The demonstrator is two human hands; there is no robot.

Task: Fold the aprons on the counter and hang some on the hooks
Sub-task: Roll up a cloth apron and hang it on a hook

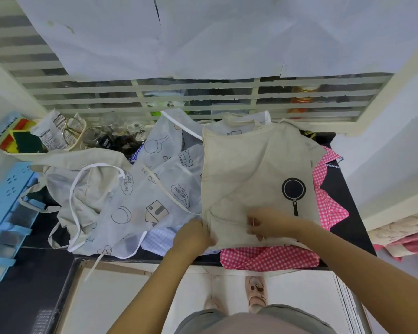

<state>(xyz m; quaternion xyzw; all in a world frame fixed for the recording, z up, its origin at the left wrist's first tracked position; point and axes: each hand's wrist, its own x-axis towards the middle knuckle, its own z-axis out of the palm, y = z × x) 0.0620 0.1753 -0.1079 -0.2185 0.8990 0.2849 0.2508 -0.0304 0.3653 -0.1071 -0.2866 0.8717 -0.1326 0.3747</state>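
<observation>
One apron (251, 169) gripped, left hand (194, 235), right hand (263, 224)

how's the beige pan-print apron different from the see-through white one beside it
The beige apron with a black frying-pan print lies flat, gripped at its near edge by the left hand and right hand; the sheer white apron with outline drawings lies rumpled and untouched. The beige one bears a bold solid print, the white one many outlined doodles. Both lie on the black counter.
</observation>
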